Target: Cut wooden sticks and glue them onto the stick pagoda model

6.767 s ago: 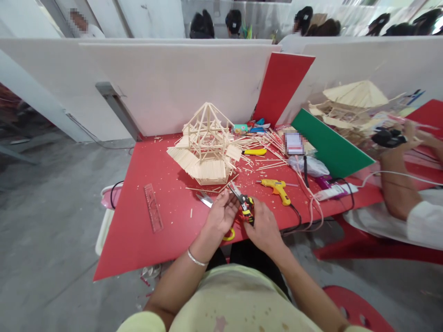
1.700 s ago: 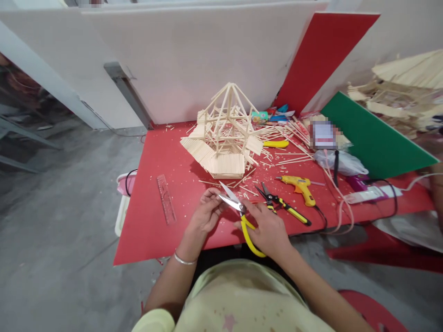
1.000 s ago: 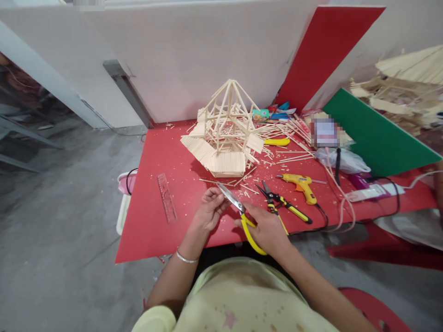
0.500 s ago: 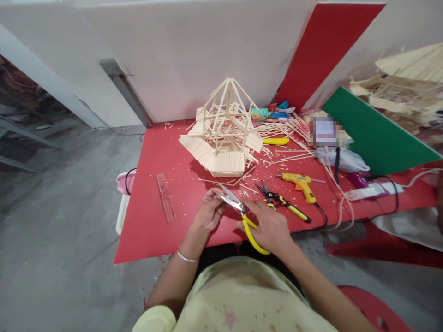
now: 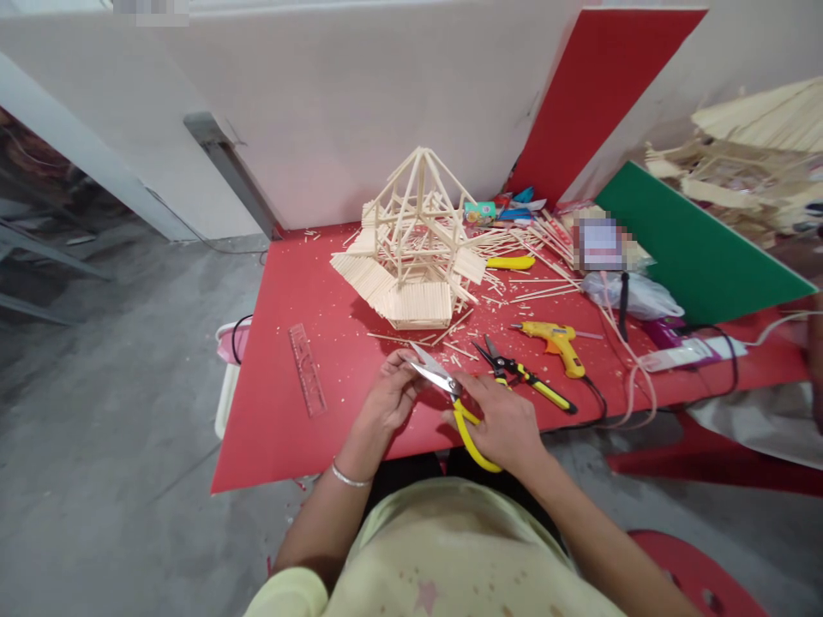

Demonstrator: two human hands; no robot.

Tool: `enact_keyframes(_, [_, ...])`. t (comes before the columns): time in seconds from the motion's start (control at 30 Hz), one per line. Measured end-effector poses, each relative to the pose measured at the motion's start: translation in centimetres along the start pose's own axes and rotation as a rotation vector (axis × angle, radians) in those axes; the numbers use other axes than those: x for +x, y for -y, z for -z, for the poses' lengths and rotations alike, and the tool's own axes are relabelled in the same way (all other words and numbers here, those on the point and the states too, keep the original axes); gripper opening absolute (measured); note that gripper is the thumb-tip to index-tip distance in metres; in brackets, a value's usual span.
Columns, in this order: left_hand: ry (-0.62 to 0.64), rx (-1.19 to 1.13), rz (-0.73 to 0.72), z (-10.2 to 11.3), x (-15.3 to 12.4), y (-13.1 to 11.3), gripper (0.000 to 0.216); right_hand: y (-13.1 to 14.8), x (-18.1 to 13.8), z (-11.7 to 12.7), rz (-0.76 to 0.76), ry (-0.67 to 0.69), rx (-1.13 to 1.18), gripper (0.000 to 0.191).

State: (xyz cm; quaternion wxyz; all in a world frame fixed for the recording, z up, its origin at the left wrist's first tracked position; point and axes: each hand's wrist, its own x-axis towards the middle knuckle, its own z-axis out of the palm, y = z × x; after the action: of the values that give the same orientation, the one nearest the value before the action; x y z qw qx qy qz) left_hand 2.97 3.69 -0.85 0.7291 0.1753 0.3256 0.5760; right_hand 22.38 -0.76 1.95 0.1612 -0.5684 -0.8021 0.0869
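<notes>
In my right hand (image 5: 505,420) is a pair of scissors (image 5: 468,433) with yellow handles, its blades parted and pointing up and left. My left hand (image 5: 393,394) is closed in a pinch right by the blade tips; what its fingers hold is too small or hidden to make out. Just beyond both hands stands a model house (image 5: 421,257) built of thin wooden sticks, with a bare pointed roof frame and slatted lower eaves. Loose sticks and offcuts lie around its base.
On the red table (image 5: 257,428) are a clear ruler (image 5: 307,370) at left, black-and-yellow cutters (image 5: 524,377) and a yellow glue gun (image 5: 558,344) with its cord at right. A green board (image 5: 700,244) leans behind a plastic bag (image 5: 633,296). Another stick model (image 5: 759,163) stands far right.
Hands and scissors stay almost in the same place, with the blades still apart. The whole view has shifted very slightly.
</notes>
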Motion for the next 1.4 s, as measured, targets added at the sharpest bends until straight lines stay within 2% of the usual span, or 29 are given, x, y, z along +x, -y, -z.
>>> enact_keyframes(0.37, [-0.037,0.027,0.026,0.0,0.2,0.1,0.029,0.2,0.3,0.4,0.019,0.042,-0.017,0.053])
enact_keyframes(0.57, [-0.086,0.022,0.066,-0.4,0.2,0.0,0.027,0.1,0.1,0.0,0.018,0.009,-0.042,0.053])
enact_keyframes(0.8, [-0.087,0.037,0.069,-0.1,0.2,0.1,0.025,-0.4,0.0,-0.5,0.031,-0.013,-0.020,0.050])
enact_keyframes(1.4, [-0.047,-0.050,0.275,0.4,0.1,0.4,0.021,-1.2,-0.9,-2.1,-0.002,-0.045,-0.009,0.049])
